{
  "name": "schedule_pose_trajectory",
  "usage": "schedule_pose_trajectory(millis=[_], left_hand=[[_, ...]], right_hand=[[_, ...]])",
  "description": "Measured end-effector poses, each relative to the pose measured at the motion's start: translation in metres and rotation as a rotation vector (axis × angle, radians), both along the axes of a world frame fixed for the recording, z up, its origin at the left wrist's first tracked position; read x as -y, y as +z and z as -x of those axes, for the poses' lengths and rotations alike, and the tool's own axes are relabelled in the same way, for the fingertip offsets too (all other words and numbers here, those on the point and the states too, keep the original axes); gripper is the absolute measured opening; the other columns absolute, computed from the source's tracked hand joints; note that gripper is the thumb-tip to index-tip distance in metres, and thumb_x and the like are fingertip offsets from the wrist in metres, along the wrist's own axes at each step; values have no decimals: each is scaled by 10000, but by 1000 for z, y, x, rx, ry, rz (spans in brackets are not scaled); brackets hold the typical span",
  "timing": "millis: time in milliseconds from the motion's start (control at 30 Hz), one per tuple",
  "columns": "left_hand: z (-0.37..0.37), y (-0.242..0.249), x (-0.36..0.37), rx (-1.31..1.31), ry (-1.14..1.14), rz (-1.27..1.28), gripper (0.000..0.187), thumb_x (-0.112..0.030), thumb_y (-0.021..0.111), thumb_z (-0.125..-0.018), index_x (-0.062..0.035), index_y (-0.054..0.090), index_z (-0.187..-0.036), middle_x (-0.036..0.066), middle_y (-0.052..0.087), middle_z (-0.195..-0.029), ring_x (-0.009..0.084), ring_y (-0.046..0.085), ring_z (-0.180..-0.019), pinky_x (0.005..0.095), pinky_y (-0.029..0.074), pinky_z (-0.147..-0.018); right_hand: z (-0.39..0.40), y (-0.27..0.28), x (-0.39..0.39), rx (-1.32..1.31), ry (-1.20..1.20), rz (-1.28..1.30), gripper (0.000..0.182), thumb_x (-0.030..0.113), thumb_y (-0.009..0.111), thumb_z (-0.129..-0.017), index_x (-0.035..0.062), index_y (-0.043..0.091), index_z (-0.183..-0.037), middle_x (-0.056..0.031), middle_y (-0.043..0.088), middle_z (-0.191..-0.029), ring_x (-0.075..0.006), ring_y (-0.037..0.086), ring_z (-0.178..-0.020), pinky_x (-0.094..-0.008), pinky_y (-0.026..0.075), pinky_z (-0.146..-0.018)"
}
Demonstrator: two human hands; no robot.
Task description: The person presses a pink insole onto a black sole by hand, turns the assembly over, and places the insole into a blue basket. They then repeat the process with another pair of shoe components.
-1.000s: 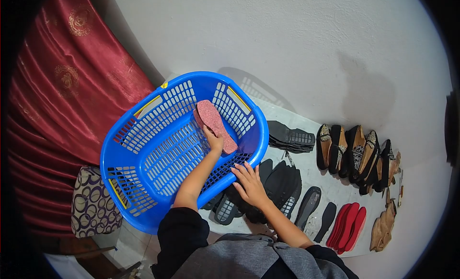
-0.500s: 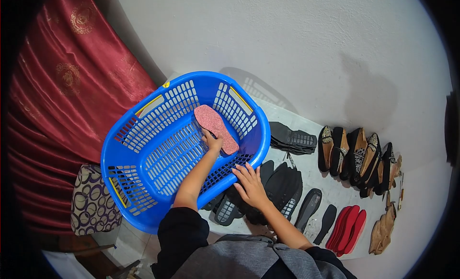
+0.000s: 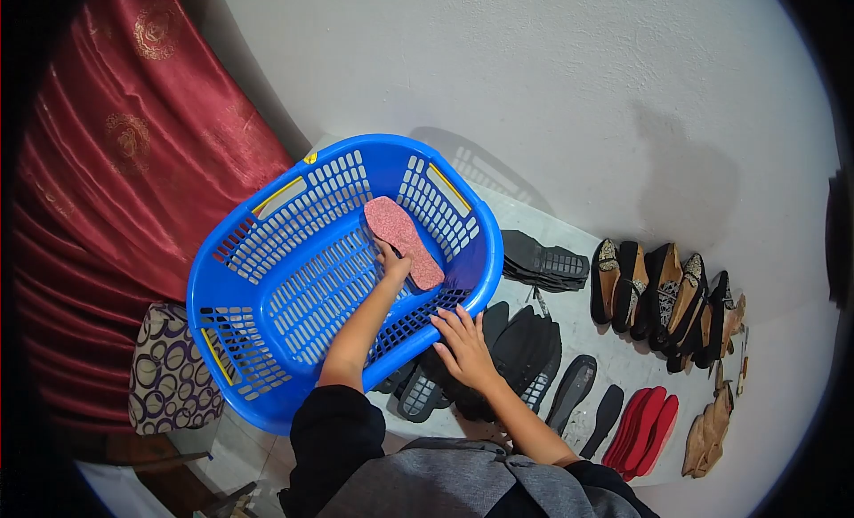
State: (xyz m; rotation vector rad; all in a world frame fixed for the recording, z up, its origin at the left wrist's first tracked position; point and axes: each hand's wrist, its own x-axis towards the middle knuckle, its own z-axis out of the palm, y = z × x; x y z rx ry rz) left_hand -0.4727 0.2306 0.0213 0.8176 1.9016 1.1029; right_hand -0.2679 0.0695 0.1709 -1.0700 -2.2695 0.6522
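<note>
Inside the blue laundry basket (image 3: 218, 251), my left hand (image 3: 394, 265) is closed on the side edge of a pink speckled insole (image 3: 402, 238), close over the slotted bottom. The thumb shows at the edge, while the other fingers are mostly hidden beneath the insole. My right hand (image 3: 467, 351) lies over the basket's near right rim with its fingers stretched out and slightly apart. Just beyond that hand, black soles (image 3: 527, 349) lie on the white table (image 3: 583, 335), partly covered by the basket and my forearm.
A stack of black soles (image 3: 544, 262) sits right of the basket. Farther right are several black loafers (image 3: 663, 291), red insoles (image 3: 642, 431) and tan pieces (image 3: 709, 433). A red curtain (image 3: 116, 224) hangs at left above a patterned cushion (image 3: 173, 367). The wall (image 3: 534, 91) stands behind.
</note>
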Motion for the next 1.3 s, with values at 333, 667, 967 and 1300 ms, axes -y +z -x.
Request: schedule_pose_trajectory(millis=[333, 667, 967, 1300], left_hand=[[-2, 13, -2, 33, -11, 81, 1061, -208, 653, -723, -106, -205, -1340, 262, -8, -1377, 367, 41, -1293, 405, 111, -1046], [1, 31, -37, -200, 393, 46, 1174, -367, 725, -603, -8, -111, -1344, 312, 78, -1359, 430, 129, -1273, 454, 189, -1034], [-26, 73, -84, -302, 500, 447, 1308, -475, 790, -499, -155, -137, -1365, 265, -31, -1401, 396, 79, -1303, 507, 194, -1015], [-11, -12, -138, -524, 886, 633, 1232, -385, 793, -499, -108, -21, -1383, 161, 277, -1267, 285, 359, -1127, 416, 388, -838]], right_hand=[[2, 3, -4, 0, 18, 1, 424, 244, 468, -861, 126, 402, -1264, -65, 357, -1317, -304, 250, -1260, -555, 83, -1018], [5, 6, -8, 7, 32, -9, 428, 242, 469, -862, 125, 396, -1267, -71, 354, -1318, -310, 257, -1256, -576, 101, -1003], [14, 14, -17, 23, 48, -15, 448, 255, 480, -855, 119, 389, -1272, -75, 357, -1312, -305, 261, -1254, -586, 128, -988], [16, 5, -20, 9, 47, 36, 470, 266, 490, -849, 109, 380, -1278, -67, 342, -1328, -303, 248, -1260, -593, 79, -994]])
